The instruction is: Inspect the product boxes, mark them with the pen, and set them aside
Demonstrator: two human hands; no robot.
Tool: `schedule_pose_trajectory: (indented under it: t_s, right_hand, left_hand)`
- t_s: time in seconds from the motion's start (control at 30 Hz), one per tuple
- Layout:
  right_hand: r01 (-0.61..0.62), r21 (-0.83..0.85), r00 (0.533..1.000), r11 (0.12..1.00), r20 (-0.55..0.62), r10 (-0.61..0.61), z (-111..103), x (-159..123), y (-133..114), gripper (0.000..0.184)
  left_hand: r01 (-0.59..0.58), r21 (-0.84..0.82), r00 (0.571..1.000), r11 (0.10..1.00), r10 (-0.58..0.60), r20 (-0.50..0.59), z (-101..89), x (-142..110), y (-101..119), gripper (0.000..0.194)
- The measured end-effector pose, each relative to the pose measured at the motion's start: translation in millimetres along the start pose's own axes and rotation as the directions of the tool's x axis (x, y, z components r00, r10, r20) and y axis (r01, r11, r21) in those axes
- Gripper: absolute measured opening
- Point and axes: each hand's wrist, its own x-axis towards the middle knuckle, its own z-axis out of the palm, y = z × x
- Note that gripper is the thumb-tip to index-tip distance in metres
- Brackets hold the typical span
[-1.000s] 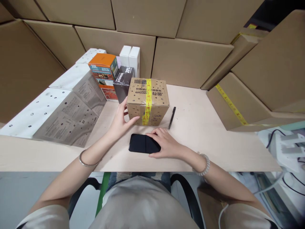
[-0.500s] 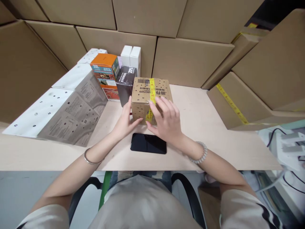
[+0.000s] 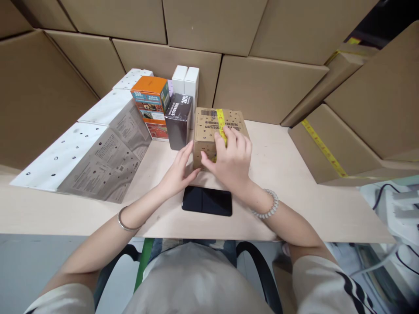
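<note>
Large plain brown cardboard cartons stand stacked like a wall behind a pale, wood-toned tabletop. Below lies a light grey floor, with curved black chair armrests near the table's front edge. Soft whitish light falls evenly.

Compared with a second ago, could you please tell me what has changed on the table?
The right hand has let go of the phone and reached the yellow-taped box, which has shifted rightward from the dark box. The phone and orange box stayed put.
</note>
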Motion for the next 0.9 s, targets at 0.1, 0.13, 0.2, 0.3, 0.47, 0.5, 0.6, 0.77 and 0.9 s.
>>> schedule_pose_trajectory:
  t_s: [0.1,0.13,0.2,0.3,0.47,0.5,0.6,0.77,0.9]
  right_hand:
    - [-0.028,-0.052,0.999,0.998,-0.029,0.026,3,12,10,0.055]
    - [-0.028,-0.059,0.998,0.998,-0.058,0.024,6,17,16,0.053]
    - [-0.019,-0.061,0.992,0.998,-0.126,0.011,13,28,32,0.049]
    - [-0.018,-0.042,0.981,0.999,-0.192,0.010,23,47,67,0.052]
    - [-0.052,-0.032,0.983,0.998,-0.178,0.046,29,73,123,0.057]
    - [-0.052,-0.032,0.984,0.998,-0.175,0.045,29,76,131,0.057]
    - [-0.039,-0.031,0.985,0.999,-0.169,0.034,29,81,147,0.057]
    - [-0.067,-0.022,0.985,0.998,-0.161,0.063,33,88,156,0.060]
    - [-0.103,-0.003,0.980,0.995,-0.173,0.101,34,95,161,0.059]
  left_hand:
    - [-0.024,0.020,0.999,1.000,0.024,0.035,1.7,-2,0,0.090]
    - [-0.023,0.021,0.999,1.000,0.022,0.043,2.4,-3,-1,0.089]
    - [-0.004,0.028,0.999,1.000,0.003,0.054,3.3,-5,-2,0.085]
    - [0.040,0.043,0.995,0.998,-0.044,0.087,3.0,-7,-3,0.077]
    - [0.074,0.045,0.989,0.996,-0.079,0.122,3.3,-8,-1,0.070]
    - [0.070,0.046,0.990,0.996,-0.075,0.117,3.8,-8,-1,0.070]
    - [0.054,0.054,0.992,0.997,-0.059,0.109,5.2,-8,-2,0.070]
    - [0.043,0.062,0.992,0.997,-0.050,0.119,5.1,-7,-3,0.067]
    - [0.034,0.071,0.990,0.997,-0.044,0.135,4.9,-7,-2,0.064]
